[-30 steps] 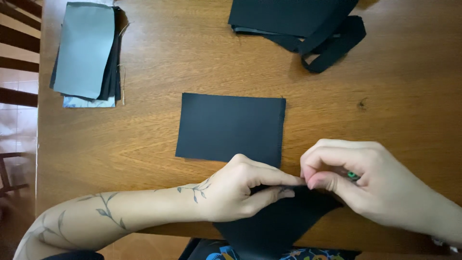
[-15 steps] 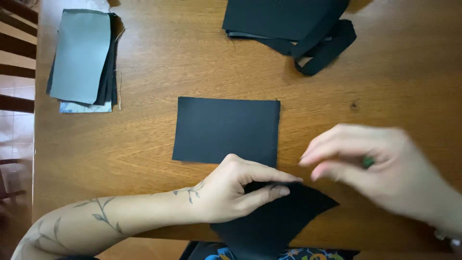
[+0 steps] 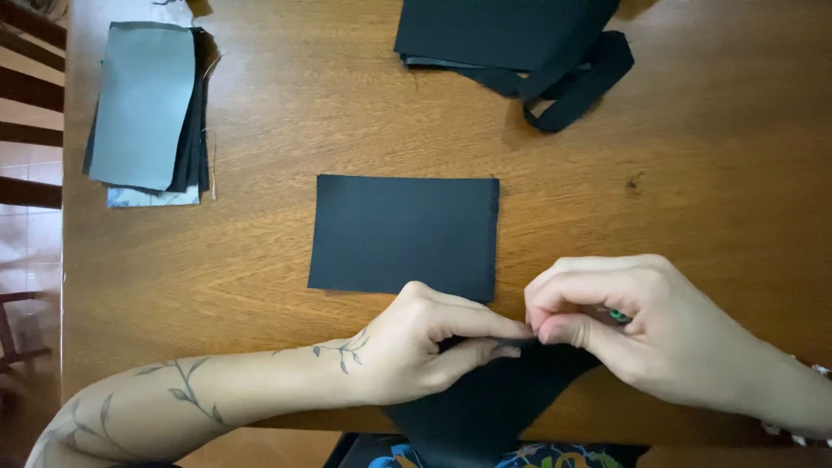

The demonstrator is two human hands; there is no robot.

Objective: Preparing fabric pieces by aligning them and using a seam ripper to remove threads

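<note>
Soft, even daylight covers my brown wooden worktop [image 3: 260, 260], with a mild sheen near its top centre. The black rectangular fabric piece [image 3: 403, 234] casts almost no shadow. My hands look sharp, with only slight softness at the frame edges.

Both hands [image 3: 433, 351] [image 3: 641, 334] pinch black fabric piece [image 3: 494, 399] (table's near edge)

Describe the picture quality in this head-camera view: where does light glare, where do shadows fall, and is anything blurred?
Head view: sharp throughout, neither the left hand nor the right hand blurred; soft glare brightens the wooden table near its upper middle; short shadows lie beside the black strap and under the hands; the black fabric piece they pinch is so dark that its folds barely show.
</note>
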